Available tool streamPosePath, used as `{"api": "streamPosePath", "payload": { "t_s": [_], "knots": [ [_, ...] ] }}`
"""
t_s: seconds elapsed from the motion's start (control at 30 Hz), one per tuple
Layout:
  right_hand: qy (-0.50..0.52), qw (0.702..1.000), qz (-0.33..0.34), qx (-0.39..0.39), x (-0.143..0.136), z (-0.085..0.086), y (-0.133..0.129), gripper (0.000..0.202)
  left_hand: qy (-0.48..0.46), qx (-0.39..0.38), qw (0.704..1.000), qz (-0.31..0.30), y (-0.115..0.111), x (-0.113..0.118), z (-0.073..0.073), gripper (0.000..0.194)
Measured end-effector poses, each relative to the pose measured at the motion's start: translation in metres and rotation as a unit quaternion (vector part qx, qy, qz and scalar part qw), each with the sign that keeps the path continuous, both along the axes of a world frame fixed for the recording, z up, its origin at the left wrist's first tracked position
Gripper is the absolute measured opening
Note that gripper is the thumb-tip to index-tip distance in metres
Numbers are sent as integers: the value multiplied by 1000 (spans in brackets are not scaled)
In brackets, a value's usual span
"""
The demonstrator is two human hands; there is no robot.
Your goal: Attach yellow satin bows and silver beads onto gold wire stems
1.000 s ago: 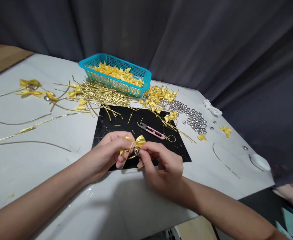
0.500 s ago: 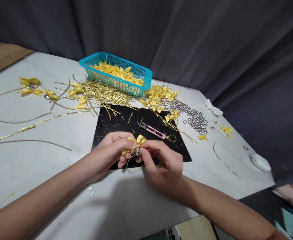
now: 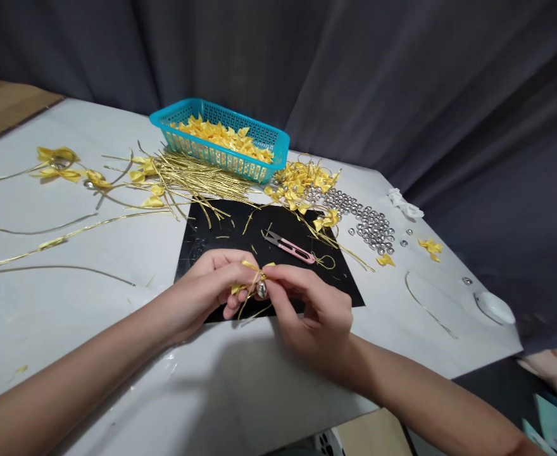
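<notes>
With twelve o'clock straight ahead of the person, both bare hands meet at the clock's centre, over the near part of a black mat [image 3: 349,288] on a white table [image 3: 259,399]. Between them is a yellow bow [image 3: 237,289] with a silver bead [image 3: 261,289]. The left hand [image 3: 216,282] holds the bow in curled fingers; the right hand [image 3: 311,307] pinches its other side, thumb and forefinger narrow. Thin gold cord [image 3: 241,308] hangs below. Pink snips [image 3: 294,249] lie at one o'clock. Farther out, loose beads [image 3: 376,231] spread at two, gold cords [image 3: 207,177] lie heaped at eleven, and a blue basket [image 3: 282,151] of bows stands just before twelve. A dark curtain [image 3: 259,50] hangs beyond.
</notes>
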State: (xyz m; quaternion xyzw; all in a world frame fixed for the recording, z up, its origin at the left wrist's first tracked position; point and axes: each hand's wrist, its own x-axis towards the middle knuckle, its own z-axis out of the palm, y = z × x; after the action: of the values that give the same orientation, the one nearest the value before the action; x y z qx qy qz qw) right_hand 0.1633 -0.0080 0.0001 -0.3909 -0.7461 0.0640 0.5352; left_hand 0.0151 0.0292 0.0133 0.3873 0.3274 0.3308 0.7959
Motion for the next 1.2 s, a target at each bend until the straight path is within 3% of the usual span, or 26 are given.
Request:
{"api": "streamPosePath", "payload": {
  "t_s": [0.3,0.63,0.93,1.2],
  "knots": [
    [12,999,-45,-8,-3,1,0,15,4,-6,1000,3,-1,0,1,17],
    [24,996,35,-76,0,-1,-5,38,16,25,999,11,2,0,-2,17],
    [41,993,40,-100,0,-1,-2,36,64,51,997,5,4,-1,1,16],
    [3,997,33,-63,3,3,3,25,63,31,997,12,3,0,-1,16]
  ]
}}
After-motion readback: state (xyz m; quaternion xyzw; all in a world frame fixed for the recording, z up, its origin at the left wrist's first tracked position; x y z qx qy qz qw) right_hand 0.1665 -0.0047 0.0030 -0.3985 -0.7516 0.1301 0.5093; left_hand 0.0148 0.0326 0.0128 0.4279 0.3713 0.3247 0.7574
